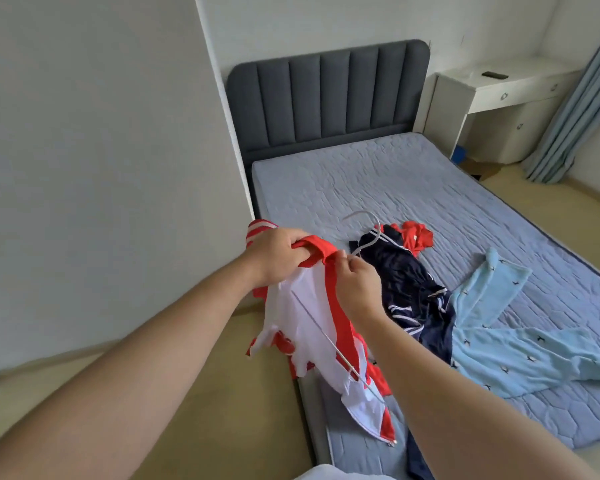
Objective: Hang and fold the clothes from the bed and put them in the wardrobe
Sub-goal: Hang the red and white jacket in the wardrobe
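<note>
Early in the task: the left grip [278,252] curls around the red collar of a red-and-white jacket [291,317] held over the bed [395,174] edge. The right grip [357,282] pinches a wire hanger [326,336] threaded inside the jacket. A navy garment [406,285], red top [414,237] and light-blue pyjamas [520,348] lie unfolded on the bed. No wardrobe is in view.

Red/white jacket [312,327]; navy garment w/ white stripes [406,289]; light-blue pyjamas [520,348]

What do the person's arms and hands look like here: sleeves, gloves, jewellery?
The left forearm and right forearm are bare to the frame edge, no sleeves showing. The left hand and right hand wear no gloves; no watch or ring is visible.
</note>
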A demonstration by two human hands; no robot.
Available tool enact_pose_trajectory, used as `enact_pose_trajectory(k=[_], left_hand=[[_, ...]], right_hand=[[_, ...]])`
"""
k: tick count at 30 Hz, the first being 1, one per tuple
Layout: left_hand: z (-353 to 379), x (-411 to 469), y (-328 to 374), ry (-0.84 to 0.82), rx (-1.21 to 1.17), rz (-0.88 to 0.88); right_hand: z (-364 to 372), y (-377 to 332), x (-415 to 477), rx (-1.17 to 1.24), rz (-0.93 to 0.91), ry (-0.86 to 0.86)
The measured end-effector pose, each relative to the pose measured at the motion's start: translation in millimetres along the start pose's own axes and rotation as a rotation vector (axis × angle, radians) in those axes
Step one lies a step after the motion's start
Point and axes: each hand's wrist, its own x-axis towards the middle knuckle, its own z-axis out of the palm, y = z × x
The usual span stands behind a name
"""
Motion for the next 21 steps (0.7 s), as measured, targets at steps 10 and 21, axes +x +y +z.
enact_pose_trajectory(k=[10, 21], left_hand=[[-8.1, -36.7, 5.9, 0.280, 0.931, 0.150], [-57.9, -153.2, -34.7, 0.291, 0.610, -0.136]], right_hand=[[-7.8, -35.7, -15.7, 0.038, -0.239, -0.209], [32.2, -66.5, -55.8, 0.363, 0.044, -1.075]])
